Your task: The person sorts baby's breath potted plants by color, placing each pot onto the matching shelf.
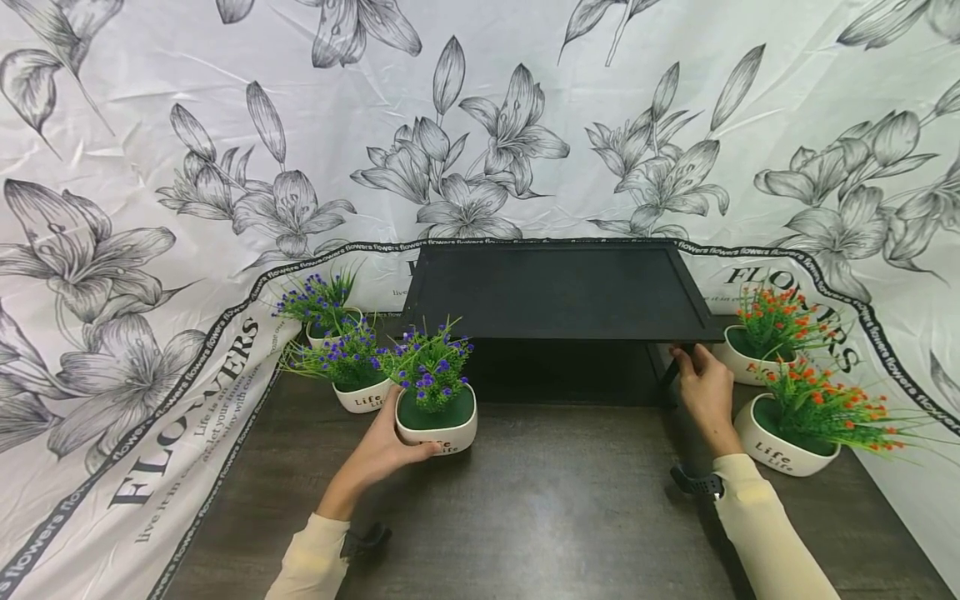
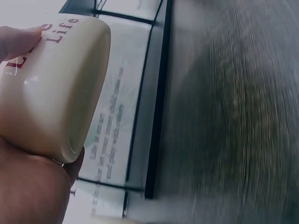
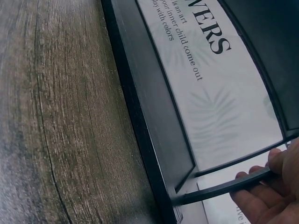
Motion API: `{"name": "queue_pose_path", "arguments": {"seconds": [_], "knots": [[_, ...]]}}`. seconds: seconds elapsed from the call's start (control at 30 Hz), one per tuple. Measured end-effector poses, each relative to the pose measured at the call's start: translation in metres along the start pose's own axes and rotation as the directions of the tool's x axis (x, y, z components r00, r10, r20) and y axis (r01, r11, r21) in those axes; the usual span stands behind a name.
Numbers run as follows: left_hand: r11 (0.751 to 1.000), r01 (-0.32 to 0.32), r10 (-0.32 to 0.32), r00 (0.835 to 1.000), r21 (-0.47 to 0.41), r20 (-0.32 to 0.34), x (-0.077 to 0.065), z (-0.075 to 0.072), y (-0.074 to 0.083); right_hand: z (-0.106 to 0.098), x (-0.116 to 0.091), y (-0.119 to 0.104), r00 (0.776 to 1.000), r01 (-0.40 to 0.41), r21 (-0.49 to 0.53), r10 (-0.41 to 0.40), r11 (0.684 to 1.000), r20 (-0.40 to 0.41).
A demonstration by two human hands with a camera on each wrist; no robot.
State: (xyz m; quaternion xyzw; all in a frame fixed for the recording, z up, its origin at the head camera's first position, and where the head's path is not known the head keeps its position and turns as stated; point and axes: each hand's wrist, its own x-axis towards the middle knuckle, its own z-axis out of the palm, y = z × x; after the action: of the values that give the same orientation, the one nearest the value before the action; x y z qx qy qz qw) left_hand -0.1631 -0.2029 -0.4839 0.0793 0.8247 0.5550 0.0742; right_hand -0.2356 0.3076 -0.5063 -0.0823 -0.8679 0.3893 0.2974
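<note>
My left hand grips a white pot of purple flowers, thumb across its lettered front. The pot's underside shows in the left wrist view, so the pot is raised off the table. A black two-tier shelf stands at the back of the table. At its right front corner, my right hand holds a thin black upright between thumb and fingers, just below the upper board. The shelf's lower board shows bare in the right wrist view.
Two more purple-flowered pots, one nearer and one behind it, stand left of the shelf. On the right are two orange-flowered pots, a front one and a back one. Flower-printed cloth hangs behind the dark wooden table.
</note>
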Motion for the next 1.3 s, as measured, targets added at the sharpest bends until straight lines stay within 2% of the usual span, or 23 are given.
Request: {"name": "queue_pose_path", "arguments": {"seconds": [0.23,0.57,0.83,1.1,1.3], "knots": [[0.996,-0.090,0.090,0.995,0.002,0.044,0.010,0.021,0.008,0.000,0.000,0.000,1.000,0.002,-0.007,-0.002,1.000,0.001],[0.991,-0.129,0.126,0.986,0.019,0.107,0.025,0.047,0.017,0.001,-0.001,0.000,1.000,-0.017,-0.015,0.017,1.000,-0.002],[0.981,-0.190,0.194,0.967,-0.035,0.167,0.040,0.074,0.024,0.002,0.000,0.002,1.000,-0.019,-0.021,0.018,1.000,-0.013],[0.969,-0.246,0.243,0.948,-0.009,0.206,0.056,0.102,0.028,0.001,-0.001,0.001,1.000,-0.004,-0.030,0.004,1.000,-0.012],[0.967,-0.255,0.250,0.937,-0.010,0.245,0.065,0.119,0.033,0.000,-0.001,0.001,1.000,-0.005,-0.043,0.004,0.999,-0.007]]}}
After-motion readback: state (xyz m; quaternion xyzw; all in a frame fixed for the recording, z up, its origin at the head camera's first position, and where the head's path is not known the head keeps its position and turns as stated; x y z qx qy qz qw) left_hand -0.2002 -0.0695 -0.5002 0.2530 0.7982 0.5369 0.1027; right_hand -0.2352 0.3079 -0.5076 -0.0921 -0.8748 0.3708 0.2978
